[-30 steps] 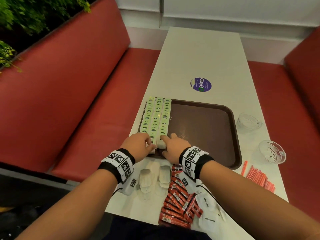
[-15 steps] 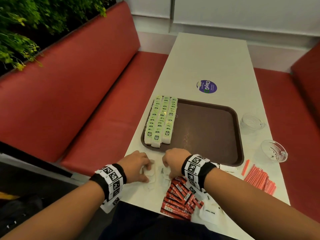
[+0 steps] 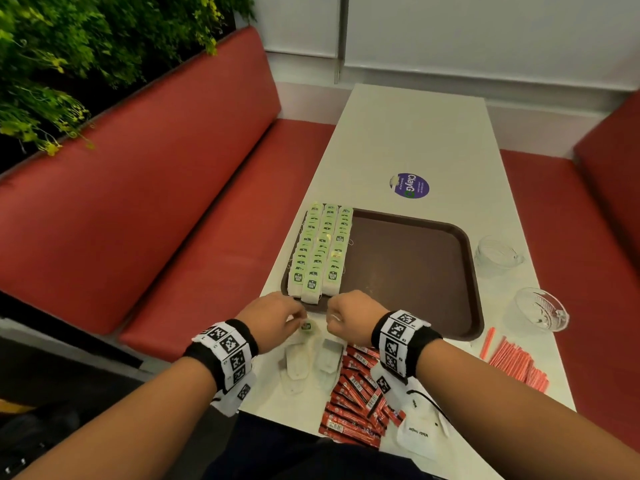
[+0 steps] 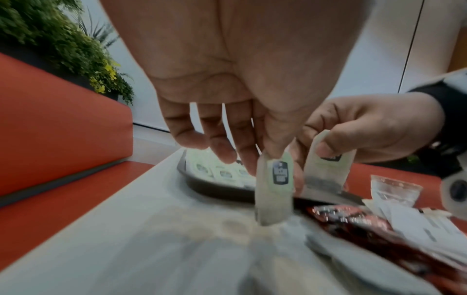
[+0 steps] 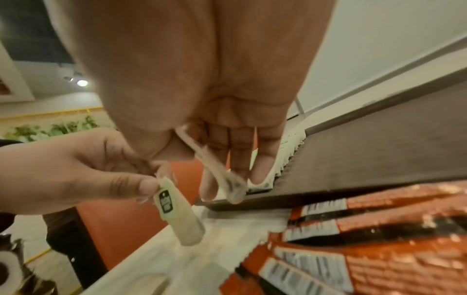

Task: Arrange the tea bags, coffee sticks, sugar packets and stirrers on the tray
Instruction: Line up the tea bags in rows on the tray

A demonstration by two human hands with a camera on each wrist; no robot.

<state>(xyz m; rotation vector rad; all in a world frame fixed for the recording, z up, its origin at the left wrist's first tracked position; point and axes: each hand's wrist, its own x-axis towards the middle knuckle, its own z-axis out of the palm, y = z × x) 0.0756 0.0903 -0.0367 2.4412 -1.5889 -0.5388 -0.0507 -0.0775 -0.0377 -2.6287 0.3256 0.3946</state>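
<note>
The long white tabletop [image 3: 412, 133] runs between red padded benches [image 3: 138, 209], its far half smooth and bare except for a round purple sticker [image 3: 411, 186] reading "ClayG". A dark brown rectangular tray [image 3: 415, 271] with rounded corners and a raised rim lies on the near half; three overlapping rows of green-labelled tea bags [image 3: 320, 251] fill its left side, and the rest of its textured floor is open. A loose heap of red coffee sticks [image 3: 360, 400] with white barcode ends lies at the near edge, touching white sugar packets [image 3: 419, 434] whose print is too small to read. Thin orange stirrers [image 3: 516, 362] lie in a bundle near the right edge, with two clear glass bowls [image 3: 540, 308] beyond them. Several pale tea bags [image 3: 298, 362] lie flat just short of the tray rim. The left hand [image 3: 273, 318] has its grip clamped by thumb and forefinger on the top of one hanging tea bag [image 4: 275, 189]; its dark label is blurred. The right hand [image 3: 353, 315] pinches a second tea bag [image 4: 328, 169] the same way, just beside the first and above the tabletop.
</note>
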